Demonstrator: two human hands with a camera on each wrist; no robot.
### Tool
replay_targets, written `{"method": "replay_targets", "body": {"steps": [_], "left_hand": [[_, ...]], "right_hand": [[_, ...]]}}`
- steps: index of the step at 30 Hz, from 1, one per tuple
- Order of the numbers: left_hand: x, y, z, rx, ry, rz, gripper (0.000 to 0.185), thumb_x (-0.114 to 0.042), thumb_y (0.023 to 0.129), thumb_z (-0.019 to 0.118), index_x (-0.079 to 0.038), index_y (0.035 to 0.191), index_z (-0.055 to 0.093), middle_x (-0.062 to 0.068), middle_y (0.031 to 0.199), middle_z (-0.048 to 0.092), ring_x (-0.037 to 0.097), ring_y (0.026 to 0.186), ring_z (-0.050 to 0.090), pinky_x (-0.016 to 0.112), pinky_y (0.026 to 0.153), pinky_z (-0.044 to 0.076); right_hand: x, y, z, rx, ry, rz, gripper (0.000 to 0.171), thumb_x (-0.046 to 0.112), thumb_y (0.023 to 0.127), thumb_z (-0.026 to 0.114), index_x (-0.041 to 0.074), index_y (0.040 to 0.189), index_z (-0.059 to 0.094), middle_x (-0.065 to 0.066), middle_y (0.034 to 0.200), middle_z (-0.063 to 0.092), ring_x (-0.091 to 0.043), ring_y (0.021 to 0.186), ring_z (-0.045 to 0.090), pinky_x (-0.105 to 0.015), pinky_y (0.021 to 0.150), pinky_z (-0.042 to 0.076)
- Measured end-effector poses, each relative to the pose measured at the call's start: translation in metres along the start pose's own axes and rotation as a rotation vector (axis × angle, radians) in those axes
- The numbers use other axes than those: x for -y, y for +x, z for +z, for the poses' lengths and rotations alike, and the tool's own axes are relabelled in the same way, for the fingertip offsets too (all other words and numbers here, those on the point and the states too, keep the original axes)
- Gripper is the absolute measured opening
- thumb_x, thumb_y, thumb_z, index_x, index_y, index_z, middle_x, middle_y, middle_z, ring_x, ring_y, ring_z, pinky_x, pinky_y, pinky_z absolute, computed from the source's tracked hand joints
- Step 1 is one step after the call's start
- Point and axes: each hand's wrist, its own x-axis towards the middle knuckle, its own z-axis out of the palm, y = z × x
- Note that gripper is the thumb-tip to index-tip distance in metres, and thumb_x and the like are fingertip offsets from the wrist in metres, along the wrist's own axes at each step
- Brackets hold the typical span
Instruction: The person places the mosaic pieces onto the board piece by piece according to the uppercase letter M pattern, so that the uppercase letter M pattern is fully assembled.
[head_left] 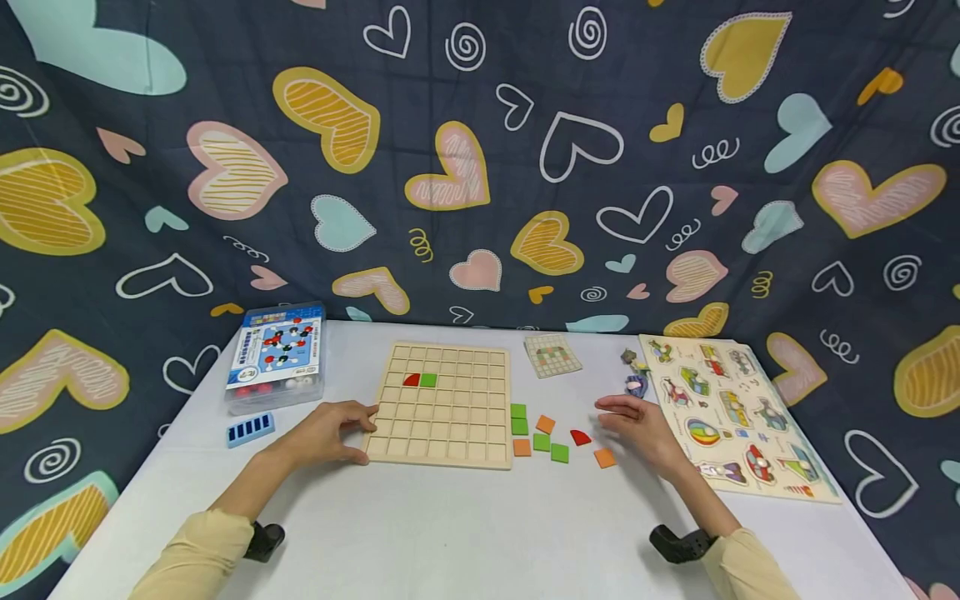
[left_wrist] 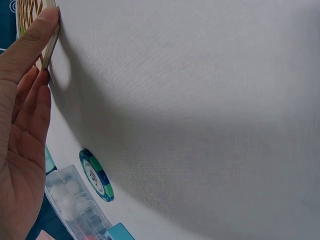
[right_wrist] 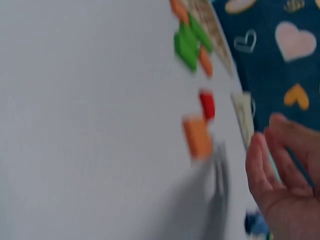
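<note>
A wooden grid board lies on the table, with a red quarter-circle tile and a green square tile side by side in its cells. My left hand holds the board at its left edge; the thumb is by the near corner and bent fingers are further up the side. Right of the loose tiles, my right hand is in the air with nothing in it, fingers loosely bent. Near it lie another red quarter-circle, an orange tile and several green and orange squares.
A patterned grid card lies behind the tiles. At right are a wooden picture puzzle and small figures. A clear box and a blue slotted piece sit at left. A patterned cloth hangs behind.
</note>
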Motion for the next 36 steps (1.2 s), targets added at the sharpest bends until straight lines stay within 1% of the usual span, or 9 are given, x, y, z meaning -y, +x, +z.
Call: {"method": "replay_targets", "body": {"steps": [3, 6, 8, 11, 19, 25, 28, 33, 36], "left_hand": [[0.0, 0.0, 0.0, -0.007, -0.003, 0.019, 0.034, -0.02, 0.067, 0.087, -0.009, 0.093, 0.069, 0.024, 0.125, 0.06, 0.041, 0.115, 0.055, 0.04, 0.093, 0.051], [0.001, 0.0, 0.0, -0.001, -0.005, 0.016, 0.034, -0.02, 0.067, 0.087, -0.009, 0.094, 0.069, 0.024, 0.125, 0.059, 0.041, 0.115, 0.055, 0.04, 0.093, 0.051], [0.001, 0.0, 0.001, 0.006, -0.007, 0.001, 0.034, -0.019, 0.067, 0.087, -0.009, 0.095, 0.069, 0.023, 0.126, 0.059, 0.039, 0.116, 0.055, 0.04, 0.094, 0.05], [0.001, 0.0, 0.001, 0.017, -0.006, -0.015, 0.034, -0.019, 0.068, 0.086, -0.01, 0.095, 0.069, 0.022, 0.128, 0.058, 0.038, 0.118, 0.054, 0.04, 0.095, 0.05], [0.001, -0.001, -0.001, 0.002, -0.002, -0.004, 0.034, -0.019, 0.067, 0.087, -0.009, 0.094, 0.069, 0.022, 0.126, 0.059, 0.039, 0.117, 0.055, 0.041, 0.094, 0.05], [0.0, 0.001, -0.001, 0.002, -0.001, -0.005, 0.033, -0.019, 0.067, 0.087, -0.01, 0.094, 0.069, 0.021, 0.126, 0.06, 0.039, 0.116, 0.055, 0.04, 0.094, 0.05], [-0.001, 0.002, -0.001, -0.003, 0.003, 0.011, 0.033, -0.02, 0.067, 0.086, -0.009, 0.093, 0.069, 0.023, 0.125, 0.06, 0.04, 0.115, 0.055, 0.041, 0.093, 0.051], [-0.001, 0.002, 0.0, 0.003, 0.009, 0.008, 0.033, -0.021, 0.068, 0.086, -0.01, 0.093, 0.069, 0.022, 0.126, 0.06, 0.039, 0.116, 0.055, 0.041, 0.094, 0.05], [-0.001, 0.001, 0.0, 0.0, 0.015, -0.004, 0.033, -0.021, 0.067, 0.087, -0.011, 0.093, 0.069, 0.021, 0.126, 0.06, 0.038, 0.116, 0.056, 0.042, 0.095, 0.05]], "right_hand": [[-0.009, -0.008, -0.016, 0.064, -0.058, -0.015, 0.035, 0.008, 0.089, 0.067, -0.005, 0.121, 0.06, -0.026, 0.12, 0.061, -0.011, 0.098, 0.065, -0.017, 0.083, 0.053], [-0.015, -0.017, -0.025, 0.167, -0.1, 0.007, 0.039, 0.01, 0.087, 0.069, -0.004, 0.123, 0.059, -0.023, 0.123, 0.061, -0.014, 0.103, 0.064, -0.016, 0.084, 0.051], [-0.018, -0.023, -0.027, 0.229, -0.111, 0.036, 0.044, 0.011, 0.085, 0.071, -0.004, 0.125, 0.058, -0.022, 0.126, 0.059, -0.014, 0.105, 0.063, -0.016, 0.085, 0.051], [-0.023, -0.03, -0.026, 0.268, -0.099, 0.051, 0.047, 0.008, 0.083, 0.073, -0.006, 0.125, 0.057, -0.024, 0.127, 0.058, -0.011, 0.105, 0.062, -0.018, 0.085, 0.053], [-0.036, -0.037, -0.012, 0.113, -0.108, -0.033, 0.035, 0.004, 0.081, 0.074, -0.005, 0.113, 0.065, -0.021, 0.112, 0.065, -0.007, 0.09, 0.063, -0.018, 0.078, 0.055], [-0.035, -0.037, -0.011, 0.125, -0.135, -0.067, 0.033, 0.005, 0.082, 0.074, -0.002, 0.113, 0.066, -0.017, 0.109, 0.067, -0.009, 0.081, 0.057, -0.016, 0.07, 0.053], [-0.035, -0.037, -0.011, 0.103, -0.143, -0.065, 0.03, 0.006, 0.082, 0.074, -0.001, 0.11, 0.067, -0.016, 0.104, 0.068, -0.008, 0.078, 0.057, -0.016, 0.068, 0.053], [-0.037, -0.037, -0.007, -0.005, -0.101, -0.062, 0.029, 0.001, 0.081, 0.073, -0.005, 0.109, 0.066, -0.02, 0.102, 0.068, -0.01, 0.084, 0.066, -0.017, 0.074, 0.055], [-0.035, -0.035, -0.002, -0.072, -0.052, 0.015, 0.031, 0.001, 0.083, 0.072, -0.007, 0.111, 0.064, -0.021, 0.107, 0.068, -0.009, 0.088, 0.067, -0.017, 0.077, 0.056]]}}
